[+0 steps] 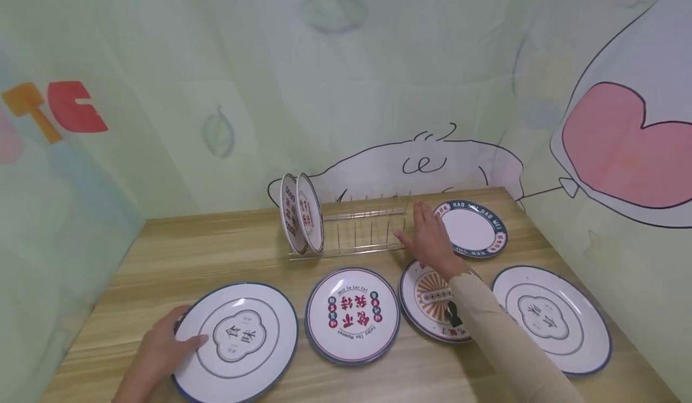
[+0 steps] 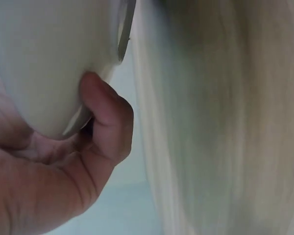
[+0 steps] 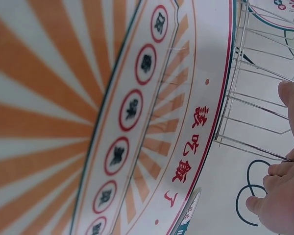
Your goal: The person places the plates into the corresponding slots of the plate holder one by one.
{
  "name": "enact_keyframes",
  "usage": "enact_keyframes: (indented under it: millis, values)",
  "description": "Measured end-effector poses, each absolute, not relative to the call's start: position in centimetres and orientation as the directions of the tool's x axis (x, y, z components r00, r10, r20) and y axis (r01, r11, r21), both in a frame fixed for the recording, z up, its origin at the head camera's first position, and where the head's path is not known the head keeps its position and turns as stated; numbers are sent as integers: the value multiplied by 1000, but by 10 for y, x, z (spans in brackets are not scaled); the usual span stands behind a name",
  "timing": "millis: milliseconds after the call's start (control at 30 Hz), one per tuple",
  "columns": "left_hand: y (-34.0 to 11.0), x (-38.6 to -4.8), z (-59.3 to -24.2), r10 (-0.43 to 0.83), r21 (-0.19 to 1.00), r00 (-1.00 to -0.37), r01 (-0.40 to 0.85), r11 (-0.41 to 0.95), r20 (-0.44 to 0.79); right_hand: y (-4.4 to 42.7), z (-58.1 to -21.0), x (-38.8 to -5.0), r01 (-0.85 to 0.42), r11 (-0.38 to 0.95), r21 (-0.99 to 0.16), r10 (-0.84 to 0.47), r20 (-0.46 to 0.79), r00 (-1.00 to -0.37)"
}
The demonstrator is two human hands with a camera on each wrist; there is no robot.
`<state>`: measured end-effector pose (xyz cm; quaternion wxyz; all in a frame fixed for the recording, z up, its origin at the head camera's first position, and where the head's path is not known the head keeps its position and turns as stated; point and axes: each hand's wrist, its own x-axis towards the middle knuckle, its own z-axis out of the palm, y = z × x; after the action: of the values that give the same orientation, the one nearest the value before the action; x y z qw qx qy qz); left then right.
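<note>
My left hand (image 1: pixel 162 346) grips the left edge of a large white plate (image 1: pixel 259 313) with a blue rim, thumb on top. The left wrist view shows the plate's pale underside (image 2: pixel 49 58) with curled fingers on its edge. My right hand (image 1: pixel 434 241) is at the right end of a wire dish rack (image 1: pixel 351 253), fingers straight and thumb apart. In the right wrist view its fingers lie against or very near the rack's end wires; contact is unclear. Two plates, one (image 1: pixel 289 223) beside another (image 1: pixel 310 211), stand upright at the rack's left end.
A smaller plate with red lettering (image 1: pixel 354 340) lies front centre. Right of it, a sunburst plate (image 1: pixel 427 304) lies partly under the right forearm. Another large plate (image 1: pixel 573 331) is at the right, and a teal-rimmed plate (image 1: pixel 469 229) behind. Printed curtains (image 1: pixel 259 60) enclose the wooden table (image 1: pixel 178 253).
</note>
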<state>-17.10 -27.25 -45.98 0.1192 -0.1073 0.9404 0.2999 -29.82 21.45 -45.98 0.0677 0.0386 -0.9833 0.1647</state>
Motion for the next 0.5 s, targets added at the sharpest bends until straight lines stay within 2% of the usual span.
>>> enact_keyframes:
  millis: [300, 500]
  values:
    - [-279, -158, -435, -158, 504, -944, -291, 813, -290, 216, -458, -298, -108, 939, -327, -61, 153, -986]
    - [-274, -149, -418, -124, 494, -960, -238, 836, -253, 215, -460, -298, -111, 934, -339, -59, 160, -985]
